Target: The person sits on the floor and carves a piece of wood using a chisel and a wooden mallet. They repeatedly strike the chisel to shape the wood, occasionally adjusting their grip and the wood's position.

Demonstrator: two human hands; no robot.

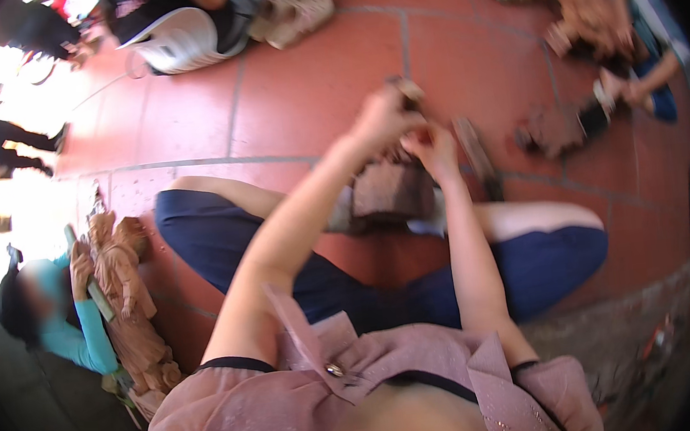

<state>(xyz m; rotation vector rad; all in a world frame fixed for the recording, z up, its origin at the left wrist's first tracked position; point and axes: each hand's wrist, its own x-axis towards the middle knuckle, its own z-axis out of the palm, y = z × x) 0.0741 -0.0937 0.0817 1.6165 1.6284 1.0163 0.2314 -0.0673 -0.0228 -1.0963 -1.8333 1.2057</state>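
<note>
Under my closed left hand [383, 117] gripping a small tool, the wood block [389, 190], steadied by my right hand [432, 146], could slip and nick fingers.

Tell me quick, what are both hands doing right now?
Left hand: closed around a small brownish tool, too blurred to identify.
Right hand: resting on the brown wooden block; grip cannot be told.

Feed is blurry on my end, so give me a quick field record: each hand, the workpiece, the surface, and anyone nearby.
left hand: raised above the block, closed on a small dark tool, blurred
right hand: touching the top of the block
workpiece: brown carved wooden block, resting between the knees
surface: red tiled floor
nearby: person in a teal sleeve working on a carved wooden figure
</note>
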